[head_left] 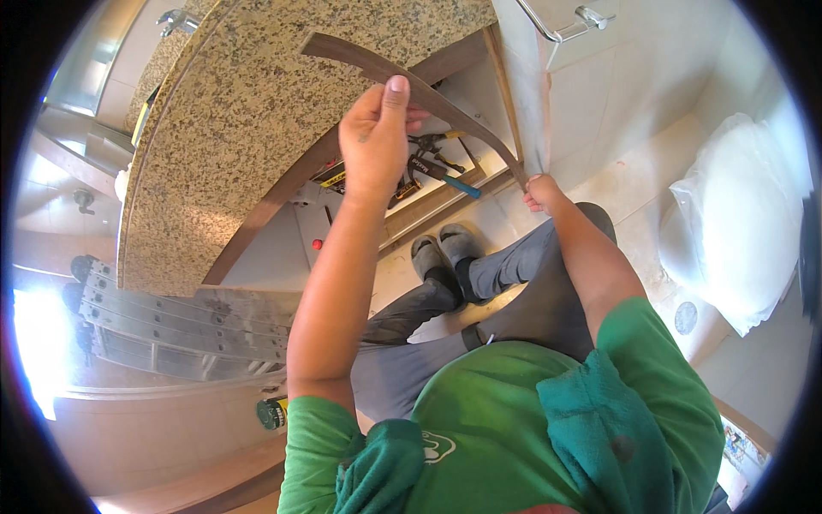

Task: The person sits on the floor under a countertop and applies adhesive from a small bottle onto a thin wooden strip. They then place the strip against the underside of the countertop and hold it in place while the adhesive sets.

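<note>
A long, thin, brown wood-grain strip [467, 122] stretches between my hands in front of the counter, bowing in a gentle curve. My left hand [375, 141] pinches it with the thumb on top, and a length of it sticks out past the hand over the granite. At the strip's lower right end, my right hand [541, 194] has its fingers closed round it. Below the strip, tools lie in the open cabinet under the counter: pliers with yellow and black handles [435, 140] and a hammer-like tool with a blue handle [462, 186].
The speckled granite countertop [248, 128] curves along the left, with a wooden edge beneath. A metal ladder [163, 330] is at the lower left, near a green-lidded can [272, 414]. A filled white plastic bag [728, 227] stands at right. A metal towel bar [541, 24] projects above.
</note>
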Available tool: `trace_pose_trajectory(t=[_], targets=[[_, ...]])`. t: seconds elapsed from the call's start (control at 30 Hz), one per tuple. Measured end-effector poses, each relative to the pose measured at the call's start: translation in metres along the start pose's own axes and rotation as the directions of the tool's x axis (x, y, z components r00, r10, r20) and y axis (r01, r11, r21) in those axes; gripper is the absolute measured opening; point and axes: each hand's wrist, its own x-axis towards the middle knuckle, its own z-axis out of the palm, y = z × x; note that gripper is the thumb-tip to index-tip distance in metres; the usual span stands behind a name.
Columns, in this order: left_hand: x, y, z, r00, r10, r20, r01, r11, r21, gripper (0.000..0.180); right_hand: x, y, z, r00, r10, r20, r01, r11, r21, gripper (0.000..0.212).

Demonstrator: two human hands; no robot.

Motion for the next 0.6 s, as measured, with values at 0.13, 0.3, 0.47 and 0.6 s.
trace_pose_trajectory(t=[0.13,0.3,0.47,0.6], targets=[[0.004,-0.016,0.023,0.997,-0.043,0.064,0.045,0.999,-0.025,0.031,0.028,0.010,0.003,0.993,0.004,-0.122,-0.019,0.993,-0.118,0.043],[0.005,-0.053,0.038,0.981,-0.148,0.122,0.147,0.989,0.017,0.038,-0.001,0.007,0.021,0.996,0.072,-0.058,-0.081,0.980,-0.180,0.071],[0.021,-0.091,0.070,0.958,-0.215,0.189,0.190,0.972,0.141,0.043,0.008,0.012,0.001,0.981,0.192,0.009,-0.186,0.959,-0.215,0.069],[0.030,-0.111,0.079,0.928,-0.291,0.234,0.248,0.948,0.198,0.038,0.026,0.030,0.005,0.993,0.118,0.018,-0.108,0.954,-0.281,0.062]])
